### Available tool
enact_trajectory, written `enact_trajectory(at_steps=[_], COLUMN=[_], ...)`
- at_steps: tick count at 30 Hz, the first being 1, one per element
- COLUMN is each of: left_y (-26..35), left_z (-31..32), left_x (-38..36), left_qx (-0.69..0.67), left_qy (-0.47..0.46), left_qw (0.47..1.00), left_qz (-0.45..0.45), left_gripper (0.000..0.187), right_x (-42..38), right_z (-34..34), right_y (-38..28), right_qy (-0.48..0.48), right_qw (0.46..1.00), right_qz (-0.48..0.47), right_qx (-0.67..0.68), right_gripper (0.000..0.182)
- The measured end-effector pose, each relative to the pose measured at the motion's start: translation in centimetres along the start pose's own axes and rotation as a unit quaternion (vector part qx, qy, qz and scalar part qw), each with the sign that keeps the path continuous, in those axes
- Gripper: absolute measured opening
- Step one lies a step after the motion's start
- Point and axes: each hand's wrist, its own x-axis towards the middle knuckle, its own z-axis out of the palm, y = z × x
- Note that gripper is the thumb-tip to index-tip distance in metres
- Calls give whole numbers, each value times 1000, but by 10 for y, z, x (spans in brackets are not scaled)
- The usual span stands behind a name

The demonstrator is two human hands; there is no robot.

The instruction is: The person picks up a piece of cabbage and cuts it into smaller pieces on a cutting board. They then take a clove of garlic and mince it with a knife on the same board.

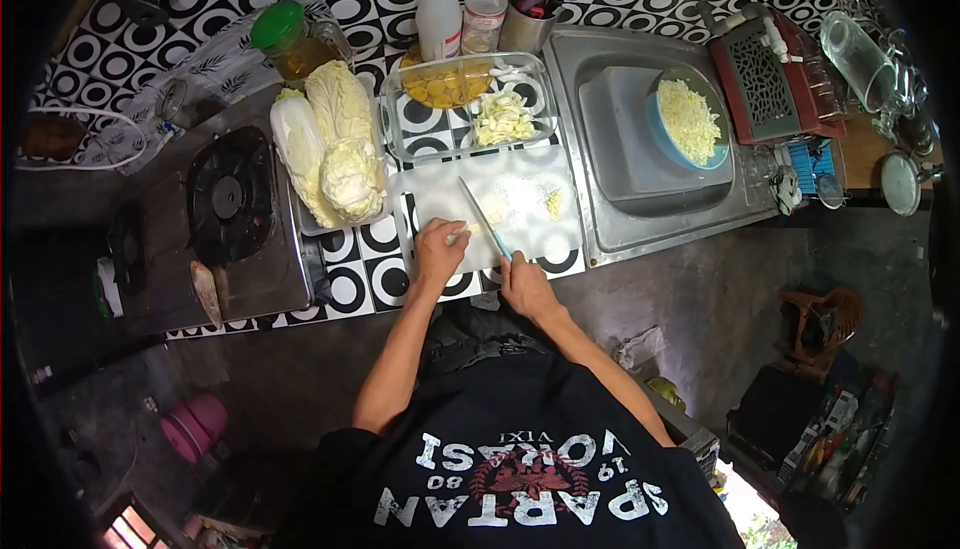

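Observation:
A white cutting board (530, 242) lies on the black-and-white patterned counter. My right hand (527, 285) is closed round the handle of a knife (486, 217), whose blade points up and left over the board. Left of the blade, my left hand (441, 249) rests on the board with its fingers pinched on a small pale piece, too small to name. Small chopped yellowish bits (554, 204) lie on the board's right part. Just behind the board, a rectangular glass dish (402, 136) holds cut pale green pieces (503, 117).
Cabbages (327, 144) fill a tray at left, beside the stove (231, 199). A blue bowl of chopped pale vegetable (688, 124) stands over the sink (655, 232) at right. Bottles (440, 14), a metal utensil cup (527, 31) and a green-lidded jar (285, 37) stand behind.

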Motion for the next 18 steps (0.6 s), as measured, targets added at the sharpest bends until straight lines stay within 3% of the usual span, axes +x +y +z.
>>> enact_trajectory(at_steps=[7, 13, 18], left_y=[-4, -1, -1], left_z=[3, 1, 2], left_x=[2, 1, 1], left_qx=[22, 18, 11], left_qy=[-28, -26, -27], left_qw=[999, 999, 999], left_qz=[-12, -28, -43], left_gripper=[12, 10, 9], right_x=[17, 8, 7], right_z=[-6, -21, 12], right_y=[-5, -16, -1], right_qy=[20, -27, 11], right_qw=[1000, 999, 1000], right_qz=[-4, 6, 0], right_qx=[-24, -24, -3], right_gripper=[35, 38, 36])
